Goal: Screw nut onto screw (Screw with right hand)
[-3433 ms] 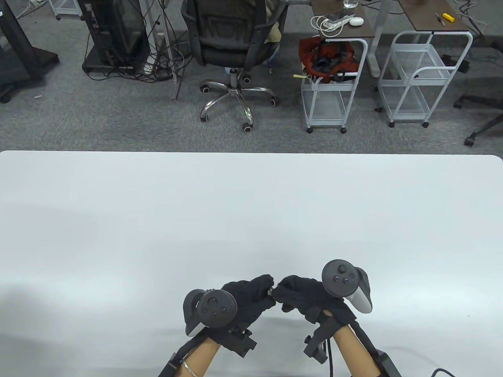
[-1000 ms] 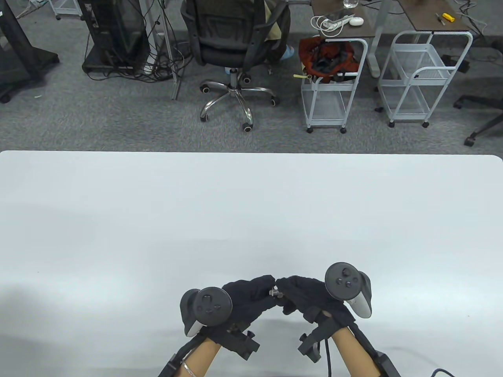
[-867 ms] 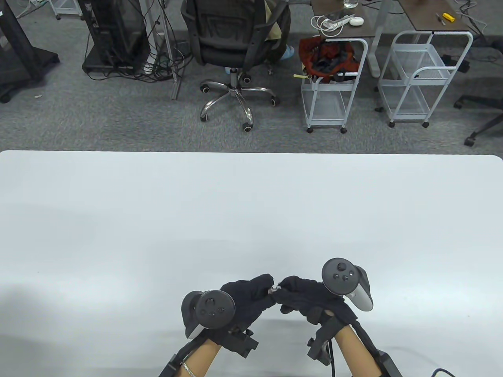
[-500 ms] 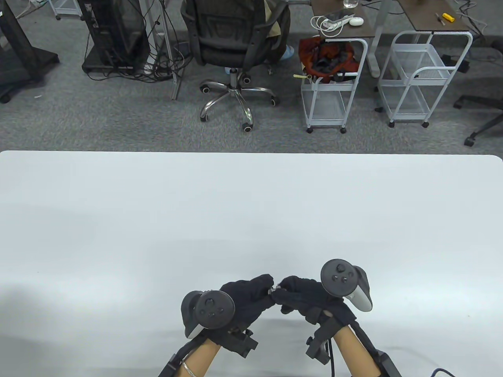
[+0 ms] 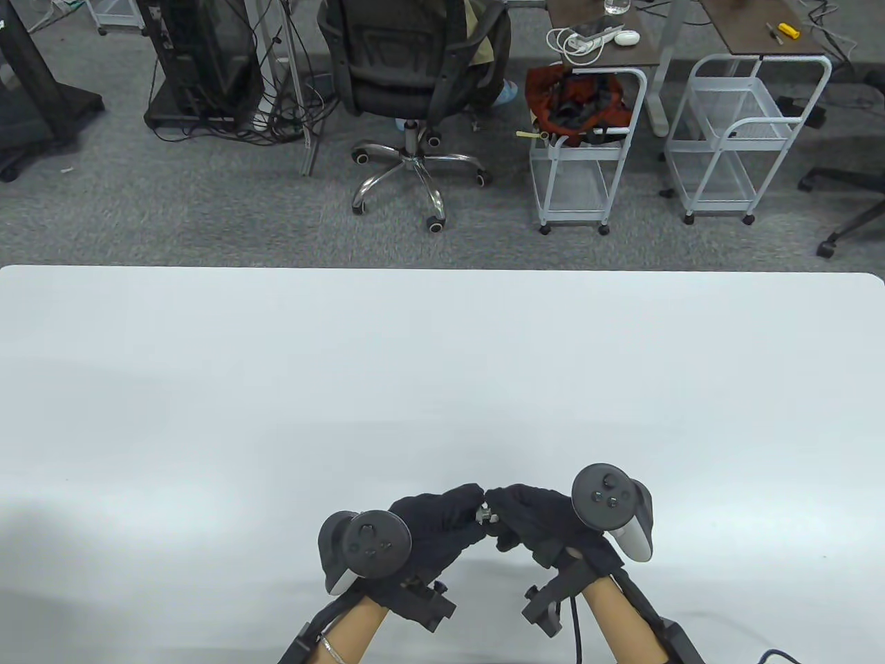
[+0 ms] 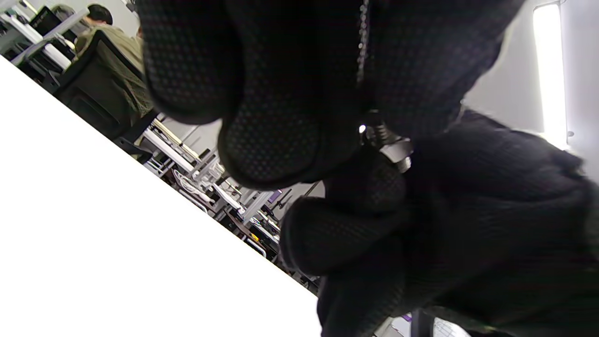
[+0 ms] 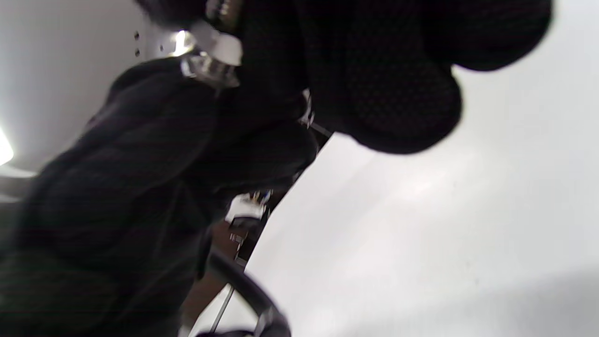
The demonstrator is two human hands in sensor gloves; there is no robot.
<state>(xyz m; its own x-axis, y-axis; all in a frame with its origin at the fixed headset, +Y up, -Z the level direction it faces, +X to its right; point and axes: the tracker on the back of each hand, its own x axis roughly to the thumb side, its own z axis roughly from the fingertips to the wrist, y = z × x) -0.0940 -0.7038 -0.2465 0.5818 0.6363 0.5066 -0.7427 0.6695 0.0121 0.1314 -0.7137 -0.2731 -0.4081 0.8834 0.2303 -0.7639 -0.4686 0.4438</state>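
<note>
Both gloved hands meet at the near middle of the white table (image 5: 442, 387). A small metal screw (image 5: 486, 514) with a nut on it sits between their fingertips. My left hand (image 5: 474, 510) pinches the screw; its threaded shank (image 6: 376, 134) shows by the left fingers in the left wrist view. My right hand (image 5: 496, 510) pinches the nut (image 6: 397, 152) from the right. The metal parts (image 7: 208, 60) also show in the right wrist view, blurred. Most of the screw is hidden by the gloves. Both hands are held just above the table.
Beyond the table's far edge stand an office chair (image 5: 415, 76) and two white wire carts (image 5: 588, 159) (image 5: 750, 131) on grey carpet. Cables from the wrist mounts trail off the near edge (image 5: 577, 629).
My right hand has rolled at the wrist; its tracker shifted a little right and down, and more of the metal shows between the fingertips. The left hand has hardly moved.
</note>
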